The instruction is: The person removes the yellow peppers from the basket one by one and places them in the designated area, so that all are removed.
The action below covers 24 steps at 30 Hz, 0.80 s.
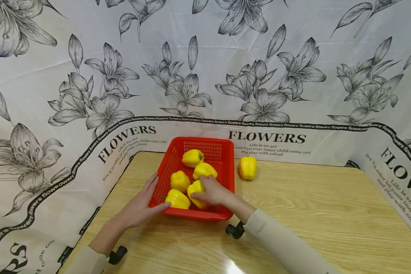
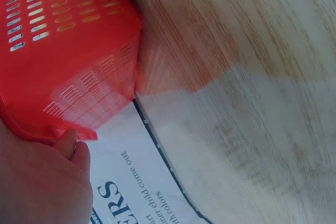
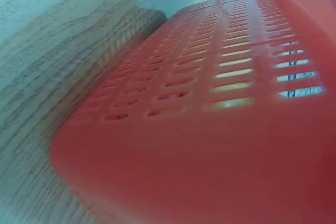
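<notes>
A red plastic basket [image 1: 228, 167] with slotted walls stands on the table and holds several yellow bell peppers. My left hand [image 1: 142, 205] grips its left rim, thumb over the near-left corner. In the left wrist view, fingertips of that hand [image 2: 44, 182] bend at the basket's rim [image 2: 58, 85]. Reaching in over the near right side, my right hand [image 1: 213, 191] holds a yellow bell pepper [image 1: 194, 188] between thumb and fingers. Beside it lie another pepper [image 1: 178, 199] and a rounder one [image 1: 179, 181]. The right wrist view has only the basket's outer wall [image 3: 173, 166], not the hand.
One yellow bell pepper [image 1: 248, 168] stands on the wooden table [image 1: 315, 205], right of the basket. Behind and to the sides hangs a white cloth [image 1: 205, 95] with a flower print, meeting the table's back edge.
</notes>
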Tool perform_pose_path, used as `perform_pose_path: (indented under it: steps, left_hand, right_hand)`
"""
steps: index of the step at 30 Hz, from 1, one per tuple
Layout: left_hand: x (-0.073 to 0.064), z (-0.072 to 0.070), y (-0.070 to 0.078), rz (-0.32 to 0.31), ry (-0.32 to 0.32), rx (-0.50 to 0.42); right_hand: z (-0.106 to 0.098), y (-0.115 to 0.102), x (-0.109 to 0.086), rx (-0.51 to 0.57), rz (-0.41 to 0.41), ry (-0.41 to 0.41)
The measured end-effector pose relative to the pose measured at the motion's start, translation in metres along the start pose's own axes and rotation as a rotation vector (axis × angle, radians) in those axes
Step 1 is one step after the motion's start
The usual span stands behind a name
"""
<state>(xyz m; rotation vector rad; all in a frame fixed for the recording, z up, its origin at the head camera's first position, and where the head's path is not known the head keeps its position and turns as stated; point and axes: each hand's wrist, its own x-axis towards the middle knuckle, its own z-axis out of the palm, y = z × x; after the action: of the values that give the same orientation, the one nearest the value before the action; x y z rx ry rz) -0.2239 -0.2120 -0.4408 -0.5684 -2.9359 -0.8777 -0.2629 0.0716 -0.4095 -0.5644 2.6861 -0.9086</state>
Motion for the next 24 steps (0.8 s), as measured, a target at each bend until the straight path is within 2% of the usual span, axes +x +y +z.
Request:
perform_pose_path:
  steps: [8, 15, 24]
  left_hand:
    - [0.001, 0.0, -0.001, -0.007, -0.005, 0.009]
    - [0.0, 0.001, -0.001, -0.01, -0.009, 0.0]
    - [0.0, 0.0, 0.0, -0.006, -0.01, 0.009]
  right_hand:
    - [-0.01, 0.0, -0.004, 0.105, -0.069, 0.057]
    - [-0.02, 0.002, -0.011, 0.155, -0.125, 0.113]
    - [-0.033, 0.005, -0.019, 0.17, -0.121, 0.131]
